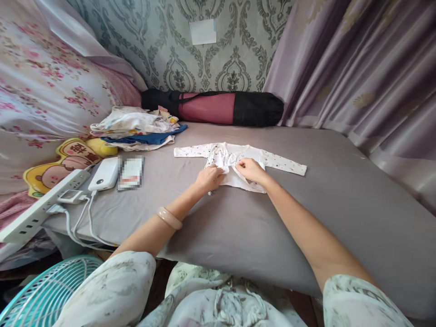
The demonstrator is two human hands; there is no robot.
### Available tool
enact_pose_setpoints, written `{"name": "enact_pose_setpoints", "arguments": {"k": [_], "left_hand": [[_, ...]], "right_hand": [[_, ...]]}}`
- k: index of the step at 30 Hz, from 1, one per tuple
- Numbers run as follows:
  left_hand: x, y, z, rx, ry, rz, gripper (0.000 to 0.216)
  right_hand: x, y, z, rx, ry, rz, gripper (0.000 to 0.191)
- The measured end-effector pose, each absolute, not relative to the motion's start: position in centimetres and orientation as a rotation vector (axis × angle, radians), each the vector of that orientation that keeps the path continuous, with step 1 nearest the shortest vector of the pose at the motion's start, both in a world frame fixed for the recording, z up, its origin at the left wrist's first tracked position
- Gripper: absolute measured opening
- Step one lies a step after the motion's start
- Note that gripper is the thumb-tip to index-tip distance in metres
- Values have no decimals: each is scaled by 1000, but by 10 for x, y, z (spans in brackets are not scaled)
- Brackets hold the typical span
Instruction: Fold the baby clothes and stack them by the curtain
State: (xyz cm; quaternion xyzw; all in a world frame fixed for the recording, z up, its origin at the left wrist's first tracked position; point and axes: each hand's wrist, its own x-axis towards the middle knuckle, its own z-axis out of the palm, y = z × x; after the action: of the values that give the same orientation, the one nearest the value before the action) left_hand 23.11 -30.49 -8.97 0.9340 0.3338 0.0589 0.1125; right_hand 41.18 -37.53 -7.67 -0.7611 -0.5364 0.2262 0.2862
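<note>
A small white long-sleeved baby top (235, 156) with tiny dots lies spread on the grey bed sheet (306, 213), sleeves out to both sides. My left hand (209, 178) pinches the cloth at the garment's front middle, fingers closed on it. My right hand (250, 169) grips the same front fabric just to the right, fingers curled on it. A pale bangle (169, 218) sits on my left wrist.
A pile of folded clothes (136, 129) lies at the back left. A rolled mat in a black and pink bag (218, 106) rests against the wall. A power bank (104, 175), a power strip (41, 204) and cables lie at left. A teal fan (44, 295) stands below.
</note>
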Motion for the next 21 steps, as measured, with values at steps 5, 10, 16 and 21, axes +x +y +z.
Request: {"name": "enact_pose_setpoints", "arguments": {"k": [5,10,16,21], "left_hand": [[237,-307,-79,2839,969,242,30],[248,-318,-78,2866,873,277,29],[262,-336,-93,2753,869,308,33],[267,-347,-104,2812,897,233,33]], "right_hand": [[415,-376,-48,-1927,-1364,579,16],[410,-376,-35,-1911,-1372,607,18],[404,-369,-54,-1917,-1441,596,15],[404,-365,-71,-1912,-1499,553,15]]}}
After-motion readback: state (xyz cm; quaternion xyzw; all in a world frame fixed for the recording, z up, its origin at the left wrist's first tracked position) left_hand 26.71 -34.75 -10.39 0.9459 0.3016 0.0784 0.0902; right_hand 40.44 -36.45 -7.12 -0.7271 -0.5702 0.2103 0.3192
